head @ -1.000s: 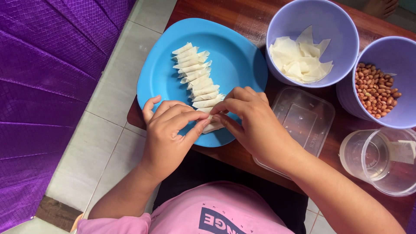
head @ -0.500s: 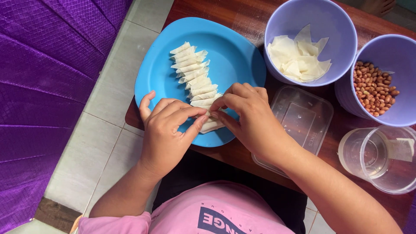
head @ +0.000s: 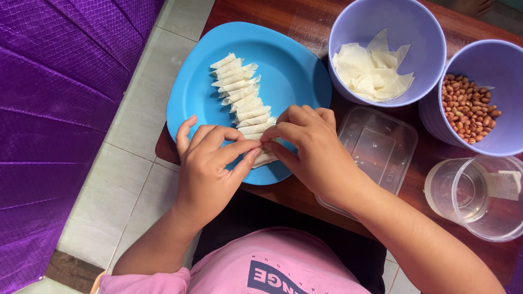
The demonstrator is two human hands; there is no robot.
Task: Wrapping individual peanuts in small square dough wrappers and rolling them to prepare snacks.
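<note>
Wood table [head: 305, 22]: plate [head: 294, 71], bowls, tubs.

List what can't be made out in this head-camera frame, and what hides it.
- Roll at the row's near end: mostly covered by the left hand and right hand; how the grip sits on it is unclear.
- Clear lidded container: near end under the right wrist.
- Clear cup: contents unreadable through the plastic.
- Peanut bowl: cut off by the right edge.

Left hand [head: 210, 169] fingers [head: 248, 158] pressed closer onto the wrapper roll [head: 266, 158], right hand [head: 308, 149] barely shifted
</note>
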